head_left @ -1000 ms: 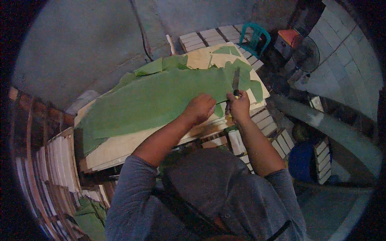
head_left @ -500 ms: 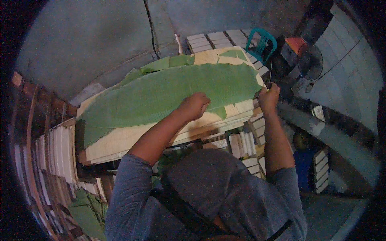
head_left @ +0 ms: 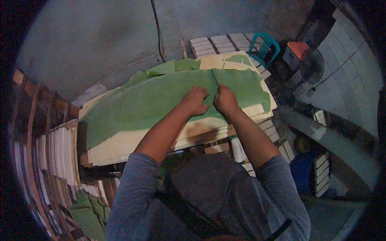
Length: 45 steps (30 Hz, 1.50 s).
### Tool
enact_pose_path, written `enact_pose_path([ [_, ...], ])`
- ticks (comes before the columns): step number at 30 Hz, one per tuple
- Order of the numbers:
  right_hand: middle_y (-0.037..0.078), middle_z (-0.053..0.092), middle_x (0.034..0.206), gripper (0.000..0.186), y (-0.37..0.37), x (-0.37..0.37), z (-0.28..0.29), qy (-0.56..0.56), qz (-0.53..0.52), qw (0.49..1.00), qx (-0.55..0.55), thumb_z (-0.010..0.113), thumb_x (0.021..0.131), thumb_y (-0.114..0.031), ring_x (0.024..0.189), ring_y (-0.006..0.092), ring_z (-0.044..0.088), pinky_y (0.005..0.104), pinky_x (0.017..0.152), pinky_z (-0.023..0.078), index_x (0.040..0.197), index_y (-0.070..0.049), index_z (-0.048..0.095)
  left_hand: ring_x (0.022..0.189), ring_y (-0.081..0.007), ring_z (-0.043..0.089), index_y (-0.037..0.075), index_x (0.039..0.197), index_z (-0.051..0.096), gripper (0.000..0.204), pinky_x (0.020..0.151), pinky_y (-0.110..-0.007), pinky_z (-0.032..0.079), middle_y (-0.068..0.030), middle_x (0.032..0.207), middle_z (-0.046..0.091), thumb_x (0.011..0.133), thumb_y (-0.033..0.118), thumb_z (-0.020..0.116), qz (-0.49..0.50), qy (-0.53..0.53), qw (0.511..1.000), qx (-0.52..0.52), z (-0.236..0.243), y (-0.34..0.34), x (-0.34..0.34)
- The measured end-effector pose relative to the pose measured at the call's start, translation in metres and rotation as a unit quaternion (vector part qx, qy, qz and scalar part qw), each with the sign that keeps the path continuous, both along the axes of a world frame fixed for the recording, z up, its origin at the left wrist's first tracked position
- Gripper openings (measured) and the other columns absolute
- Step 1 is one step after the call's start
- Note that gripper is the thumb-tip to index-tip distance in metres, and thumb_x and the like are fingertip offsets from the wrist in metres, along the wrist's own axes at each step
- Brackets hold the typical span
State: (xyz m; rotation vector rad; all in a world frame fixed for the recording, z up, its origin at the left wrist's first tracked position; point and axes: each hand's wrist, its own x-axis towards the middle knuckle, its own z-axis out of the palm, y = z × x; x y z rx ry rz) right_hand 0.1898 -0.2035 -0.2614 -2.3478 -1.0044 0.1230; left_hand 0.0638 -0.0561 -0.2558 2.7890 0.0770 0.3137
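Note:
A long green banana leaf [head_left: 140, 96] lies spread over a stack of pale boards [head_left: 116, 144]. My left hand [head_left: 195, 101] rests on the leaf near its middle, thumb and fingers apart, nothing visible between them. Just to its right, my right hand [head_left: 225, 99] is closed round the handle of a knife. The thin, dark knife blade [head_left: 214, 76] points away from me across the leaf, its tip near the leaf's far edge. Smaller leaf pieces [head_left: 187, 64] lie along the back of the boards.
Stacked pale blocks [head_left: 201, 46] stand behind the boards, beside a teal plastic chair [head_left: 263, 50]. A fan [head_left: 312, 66] is at the far right. Upright pale slabs [head_left: 62, 152] line the left side, with folded green leaves [head_left: 86, 215] below. A blue container [head_left: 303, 172] stands at the right.
My right hand has moved left with the knife, from the leaf's right end to beside my left hand. The left hand's thumb and fingers have spread.

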Motion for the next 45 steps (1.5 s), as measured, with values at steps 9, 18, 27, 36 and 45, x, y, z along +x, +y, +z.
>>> enact_pose_path([
  [9,0.030,0.070,0.096,0.025,0.008,0.010,0.010,-0.021,0.030,0.996,-0.077,0.059,0.087,-0.011,0.093,0.0496,0.069,0.0553,0.083,0.056,0.106,0.003,0.063,0.128,-0.0407,0.055,0.003,0.126,0.066,0.052,0.112,-0.051,0.046,-0.0181,0.130,0.063,0.083,0.031,0.077,0.059,0.082,0.995,-0.015,-0.009,-0.002,0.007],
  [18,0.028,0.066,0.104,0.053,-0.180,-0.093,0.014,0.004,0.042,0.993,-0.107,0.061,0.090,-0.004,0.093,0.0480,0.067,0.0551,0.079,0.055,0.141,0.004,0.049,0.128,-0.0401,0.054,0.000,0.121,0.069,0.052,0.111,-0.048,0.047,-0.0180,0.130,0.064,0.079,0.029,0.076,0.042,0.061,0.997,-0.033,-0.003,-0.007,0.007],
  [27,0.026,0.068,0.097,0.039,-0.196,-0.113,0.028,0.054,-0.007,0.998,-0.039,0.060,0.092,-0.003,0.088,0.0486,0.067,0.0504,0.077,0.055,0.131,0.001,0.061,0.121,-0.0396,0.057,0.000,0.115,0.068,0.044,0.103,-0.048,0.050,-0.0201,0.120,0.064,0.081,0.027,0.074,-0.054,0.068,0.996,0.037,0.018,-0.036,-0.018],
  [36,0.015,0.070,0.107,0.033,-0.130,0.004,0.028,0.393,-0.099,0.839,0.363,0.056,0.101,-0.015,0.066,0.0223,0.065,0.0383,0.057,0.054,0.127,0.005,0.059,0.104,-0.0408,0.060,0.003,0.098,0.068,0.020,0.090,-0.051,0.053,-0.0186,0.106,0.064,0.087,0.020,0.070,-0.026,0.095,0.995,0.019,0.037,-0.057,-0.031],
  [45,0.015,0.064,0.082,0.027,-0.119,0.033,-0.003,0.438,-0.158,0.802,0.374,0.058,0.099,-0.013,0.048,0.0187,0.054,0.0357,0.041,0.046,0.119,0.005,0.058,0.106,-0.0403,0.061,0.001,0.105,0.067,0.023,0.091,-0.052,0.052,-0.0230,0.111,0.063,0.095,0.021,0.062,0.070,0.109,0.992,0.001,-0.008,-0.056,-0.033],
])
